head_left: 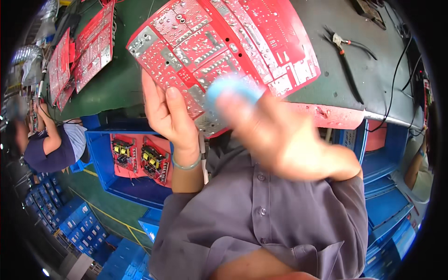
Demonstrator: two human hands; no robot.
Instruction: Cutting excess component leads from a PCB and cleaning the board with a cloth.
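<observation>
Basically, the red circuit board was held up over the near edge of the worktop; couldn't tell if its far edge touched down. Left grip was pinched on the lower-left edge, thumb at the front, probably to steady it while leaving most of the face free. Solder side was turned toward the person, presumably so the right grip could get at it. That one looked closed around a blue item, too motion-blurred to identify or to confirm contact. Cutters lay on the worktop to the right, handles spread, likely parked within reach but out of the way. Blue bin at left held two populated boards on a pink lining, likely padding. Board's looks: bright red, silvery patches and rough solder blobs across most of it, long pale tracks, a few round dark holes. Top was cropped out of view; the bowed outline was probably fisheye bend.
</observation>
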